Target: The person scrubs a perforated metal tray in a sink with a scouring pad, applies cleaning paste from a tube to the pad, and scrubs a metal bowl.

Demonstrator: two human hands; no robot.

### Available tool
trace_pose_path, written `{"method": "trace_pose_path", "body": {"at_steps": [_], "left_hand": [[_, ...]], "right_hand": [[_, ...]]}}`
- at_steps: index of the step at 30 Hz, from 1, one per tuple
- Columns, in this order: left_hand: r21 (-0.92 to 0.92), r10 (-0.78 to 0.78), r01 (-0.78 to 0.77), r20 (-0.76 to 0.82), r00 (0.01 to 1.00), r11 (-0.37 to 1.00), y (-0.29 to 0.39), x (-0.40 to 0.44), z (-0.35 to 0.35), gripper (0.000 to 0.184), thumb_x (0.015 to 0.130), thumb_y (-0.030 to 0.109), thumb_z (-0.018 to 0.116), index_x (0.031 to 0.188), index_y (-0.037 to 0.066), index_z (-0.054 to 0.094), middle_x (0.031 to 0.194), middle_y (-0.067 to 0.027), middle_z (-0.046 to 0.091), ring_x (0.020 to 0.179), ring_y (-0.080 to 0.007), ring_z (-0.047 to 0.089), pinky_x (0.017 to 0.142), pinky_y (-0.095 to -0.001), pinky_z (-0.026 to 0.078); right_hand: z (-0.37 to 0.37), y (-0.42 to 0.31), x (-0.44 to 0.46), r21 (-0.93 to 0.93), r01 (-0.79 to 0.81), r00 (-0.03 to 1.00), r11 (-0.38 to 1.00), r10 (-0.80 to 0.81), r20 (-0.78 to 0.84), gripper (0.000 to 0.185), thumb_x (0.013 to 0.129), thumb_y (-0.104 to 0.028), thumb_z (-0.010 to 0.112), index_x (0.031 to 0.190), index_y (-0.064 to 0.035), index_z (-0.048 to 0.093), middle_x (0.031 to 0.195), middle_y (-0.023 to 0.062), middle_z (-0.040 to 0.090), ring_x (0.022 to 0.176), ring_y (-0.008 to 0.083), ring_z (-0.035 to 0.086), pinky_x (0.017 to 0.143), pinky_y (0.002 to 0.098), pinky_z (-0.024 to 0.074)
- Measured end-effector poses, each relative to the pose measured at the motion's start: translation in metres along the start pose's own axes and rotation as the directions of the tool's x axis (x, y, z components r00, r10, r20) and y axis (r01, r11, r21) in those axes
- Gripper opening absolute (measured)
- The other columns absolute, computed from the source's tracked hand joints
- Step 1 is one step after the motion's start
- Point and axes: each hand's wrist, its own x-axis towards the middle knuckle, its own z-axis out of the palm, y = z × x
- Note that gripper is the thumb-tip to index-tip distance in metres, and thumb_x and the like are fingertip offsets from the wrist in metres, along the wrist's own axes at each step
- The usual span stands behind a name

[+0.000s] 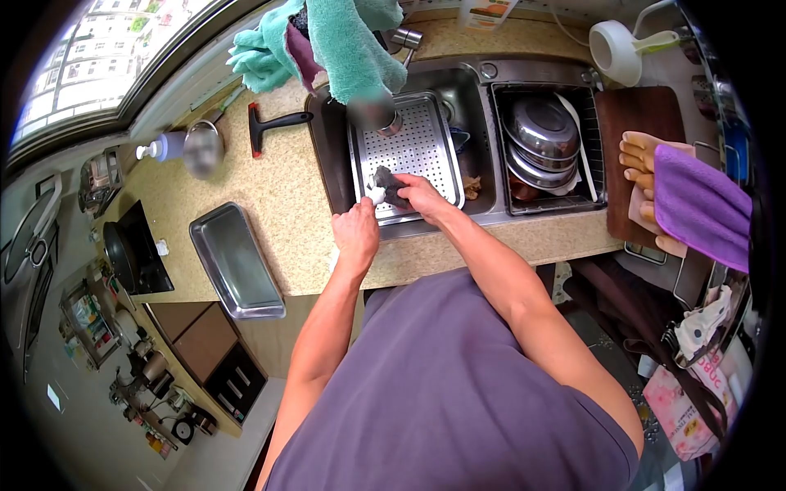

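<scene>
My left hand (357, 234) is closed around a small white thing (376, 195), mostly hidden by the fingers. Its exposed end points at a dark grey scrubbing pad (392, 190), which my right hand (421, 199) pinches from the right. The two hands are close together over the near edge of a perforated metal tray (426, 123). That tray lies tilted in the left basin of the steel sink (332, 155). Whether the white end touches the pad, I cannot tell.
Left of the sink are an empty metal pan (237, 262) and a black-handled squeegee (282, 120). Stacked metal bowls (543, 131) fill the rack at right. A teal towel (352, 49) hangs by the faucet. A purple cloth (702, 204) hangs beside a brown cutting board (639, 114).
</scene>
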Motion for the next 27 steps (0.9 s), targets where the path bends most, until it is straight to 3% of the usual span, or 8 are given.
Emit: {"method": "trace_pose_path", "body": {"at_steps": [20,22,27], "left_hand": [[0.018,-0.03,0.028,0.106,0.994,0.999,0.001,0.001,-0.008,0.015,0.094,0.014,0.051,0.093,0.007,0.064,0.084,-0.0143,0.074,0.075,-0.0315,0.073,0.071,-0.0458,0.052],[0.003,-0.012,0.012,0.022,1.0,1.0,-0.002,0.0,-0.001,0.02,0.098,0.022,0.052,0.091,0.008,0.065,0.077,-0.0157,0.072,0.072,-0.0333,0.071,0.064,-0.0475,0.052],[-0.032,-0.025,0.025,-0.009,1.0,0.999,-0.004,-0.001,0.001,0.019,0.098,0.022,0.054,0.09,0.007,0.064,0.076,-0.016,0.071,0.071,-0.0337,0.071,0.062,-0.0481,0.052]], "right_hand": [[0.002,-0.003,0.004,0.049,-0.04,0.999,0.998,0.041,-0.032,0.042,0.092,0.002,0.046,0.131,-0.0035,0.059,0.108,0.0053,0.067,0.09,0.0137,0.064,0.077,0.0313,0.057],[0.003,-0.003,0.004,0.06,-0.037,0.999,0.998,0.039,-0.033,0.041,0.092,0.002,0.047,0.131,-0.0035,0.059,0.107,0.0052,0.067,0.09,0.0138,0.064,0.076,0.0313,0.0569],[0.001,-0.005,0.002,0.06,-0.046,0.999,0.997,0.047,-0.024,0.04,0.092,0.002,0.047,0.13,-0.0034,0.059,0.107,0.005,0.067,0.09,0.0142,0.064,0.076,0.0318,0.0566]]}}
